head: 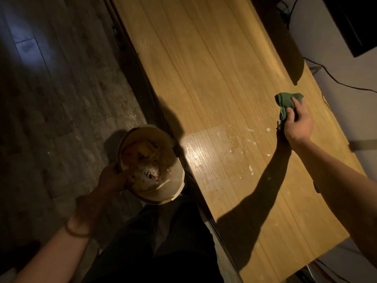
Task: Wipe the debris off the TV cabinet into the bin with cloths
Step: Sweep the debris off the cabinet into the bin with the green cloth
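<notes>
The wooden TV cabinet [204, 78] runs from the top middle to the lower right. Small white scraps of debris [250, 168] and a wet smear [232, 144] lie on its lit middle part. My right hand [298, 123] grips a crumpled green cloth [285, 103] just above the cabinet's far side, beyond the debris. My left hand [111, 177] holds the rim of a round beige bin [175, 181], tilted against the cabinet's front edge. Waste fills the bin.
A dark wood floor [61, 99] lies left of the cabinet. A black TV [355, 23] hangs at the top right, with black cables [336, 80] trailing behind the cabinet. My legs in dark trousers [159, 242] stand at the front edge.
</notes>
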Available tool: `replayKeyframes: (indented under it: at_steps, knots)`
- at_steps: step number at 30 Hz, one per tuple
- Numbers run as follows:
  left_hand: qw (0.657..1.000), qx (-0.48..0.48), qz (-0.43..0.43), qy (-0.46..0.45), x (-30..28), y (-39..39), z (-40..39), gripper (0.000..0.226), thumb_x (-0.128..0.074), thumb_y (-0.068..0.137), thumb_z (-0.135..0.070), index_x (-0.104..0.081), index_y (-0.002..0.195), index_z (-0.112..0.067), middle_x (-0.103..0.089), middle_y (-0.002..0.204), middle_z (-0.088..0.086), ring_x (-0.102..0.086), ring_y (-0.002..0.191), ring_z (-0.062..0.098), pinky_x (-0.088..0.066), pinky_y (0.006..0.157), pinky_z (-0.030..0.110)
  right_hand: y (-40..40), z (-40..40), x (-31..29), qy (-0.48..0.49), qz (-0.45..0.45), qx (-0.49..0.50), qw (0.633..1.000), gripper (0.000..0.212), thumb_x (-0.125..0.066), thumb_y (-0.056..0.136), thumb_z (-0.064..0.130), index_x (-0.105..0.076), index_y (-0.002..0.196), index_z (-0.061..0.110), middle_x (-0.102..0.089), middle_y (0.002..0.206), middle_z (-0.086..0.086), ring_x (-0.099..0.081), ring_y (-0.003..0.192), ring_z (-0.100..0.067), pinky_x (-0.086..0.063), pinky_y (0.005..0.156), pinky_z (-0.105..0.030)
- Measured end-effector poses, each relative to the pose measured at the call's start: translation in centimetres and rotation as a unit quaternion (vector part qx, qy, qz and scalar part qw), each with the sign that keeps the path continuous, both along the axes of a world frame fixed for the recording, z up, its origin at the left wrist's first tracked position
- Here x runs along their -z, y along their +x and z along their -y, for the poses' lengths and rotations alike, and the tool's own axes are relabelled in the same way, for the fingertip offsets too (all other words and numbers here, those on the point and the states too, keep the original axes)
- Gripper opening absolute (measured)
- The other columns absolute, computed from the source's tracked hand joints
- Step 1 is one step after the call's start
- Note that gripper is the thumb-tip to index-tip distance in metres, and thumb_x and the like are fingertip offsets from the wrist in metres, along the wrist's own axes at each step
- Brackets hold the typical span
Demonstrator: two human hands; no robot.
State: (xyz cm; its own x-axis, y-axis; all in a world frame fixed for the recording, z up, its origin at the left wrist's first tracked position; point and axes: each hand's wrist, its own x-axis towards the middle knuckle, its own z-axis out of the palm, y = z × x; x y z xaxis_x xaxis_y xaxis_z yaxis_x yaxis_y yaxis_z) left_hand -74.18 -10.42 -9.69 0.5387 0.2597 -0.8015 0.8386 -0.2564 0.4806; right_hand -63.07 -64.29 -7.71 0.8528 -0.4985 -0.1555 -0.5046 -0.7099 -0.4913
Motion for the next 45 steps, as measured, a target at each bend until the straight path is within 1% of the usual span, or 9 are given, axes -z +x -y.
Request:
replayKeyframes:
  at_steps: [3,6,16,20,28,33,36,41,45]
  knots:
    - [1.0,-0.004,0.004,0.005,0.7,-0.1,0.0,0.034,-0.081,0.073,-0.039,-0.064,0.09,-0.015,-0.068,0.094,0.016,-0.065,0.108,0.045,-0.053,0.094,0.063,0.0,-0.2,-0.1,-0.004,0.001,-0.001,1.0,0.045,-0.043,0.109,0.028,-0.046,0.154,0.026,-0.029,0.169,-0.004,-0.024,0.156,-0.024,-0.014,0.128,-0.035]
    - [1.0,0.008,0.003,0.012,1.3,-0.2,-0.5,0.038,-0.074,0.059,-0.054,-0.058,0.079,-0.025,-0.065,0.083,0.006,-0.067,0.1,0.042,-0.054,0.091,0.062,-0.2,-0.6,-0.2,-0.005,0.007,-0.005,1.0,0.044,-0.043,0.109,0.026,-0.047,0.153,0.026,-0.031,0.168,-0.003,-0.026,0.156,-0.023,-0.014,0.125,-0.03]
    - [0.998,0.006,0.056,0.011,1.8,-0.9,-1.5,0.037,-0.067,0.095,-0.025,-0.064,0.121,0.0,-0.067,0.118,0.025,-0.064,0.11,0.042,-0.051,0.098,0.057,-3.6,-7.7,-0.8,0.009,0.028,-0.05,0.998,0.044,-0.046,0.107,0.014,-0.053,0.15,0.022,-0.036,0.166,-0.001,-0.031,0.154,-0.019,-0.015,0.122,-0.02]
    - [0.996,-0.023,0.083,0.02,0.9,-1.2,-1.1,0.026,-0.07,0.092,-0.017,-0.068,0.108,0.003,-0.067,0.098,0.018,-0.065,0.096,0.036,-0.052,0.071,0.033,-5.0,-12.9,-0.9,0.029,0.038,-0.062,0.997,0.042,-0.049,0.106,0.011,-0.058,0.146,0.021,-0.04,0.163,0.0,-0.036,0.152,-0.019,-0.018,0.122,-0.019]
    - [0.994,-0.028,0.107,0.025,-0.3,-1.4,-0.4,0.019,-0.074,0.087,-0.019,-0.067,0.096,-0.004,-0.07,0.094,0.017,-0.067,0.088,0.032,-0.057,0.079,0.048,-8.9,-29.1,-0.7,0.045,0.059,-0.143,0.987,0.053,-0.057,0.095,0.0,-0.063,0.14,0.027,-0.052,0.155,0.004,-0.05,0.14,-0.023,-0.035,0.121,-0.046]
    - [0.994,-0.06,0.094,-0.003,-0.7,-2.1,-1.1,0.013,-0.075,0.085,-0.027,-0.065,0.081,-0.02,-0.07,0.084,0.007,-0.07,0.088,0.03,-0.056,0.067,0.036,-12.9,-39.4,0.2,0.145,0.037,-0.235,0.96,0.054,-0.068,0.095,0.005,-0.059,0.143,0.026,-0.056,0.151,0.003,-0.049,0.14,-0.022,-0.036,0.119,-0.05]
    - [0.992,-0.091,0.088,-0.029,-1.1,-2.5,-1.2,0.01,-0.075,0.085,-0.025,-0.065,0.085,-0.027,-0.072,0.096,0.009,-0.07,0.094,0.031,-0.059,0.079,0.044,-13.6,-40.4,0.7,0.151,0.008,-0.212,0.966,0.055,-0.065,0.097,0.004,-0.057,0.145,0.03,-0.051,0.155,0.007,-0.044,0.144,-0.019,-0.031,0.122,-0.05]
    - [0.991,-0.102,0.078,-0.045,-1.4,-3.2,-0.7,0.012,-0.076,0.084,-0.023,-0.066,0.088,-0.022,-0.071,0.094,0.004,-0.069,0.092,0.026,-0.058,0.075,0.04,-13.4,-37.4,-0.4,0.127,0.046,-0.191,0.972,0.057,-0.056,0.093,-0.008,-0.062,0.141,0.022,-0.056,0.151,0.0,-0.051,0.136,-0.024,-0.037,0.12,-0.045]
    - [0.993,-0.093,0.072,-0.034,-1.9,-3.6,-0.2,0.032,-0.071,0.089,-0.023,-0.064,0.117,-0.008,-0.066,0.106,0.006,-0.064,0.092,0.023,-0.052,0.075,0.035,-13.3,-34.8,-1.7,0.121,0.082,-0.154,0.977,0.048,-0.055,0.098,-0.004,-0.064,0.139,0.017,-0.058,0.149,-0.003,-0.054,0.134,-0.027,-0.035,0.114,-0.027]
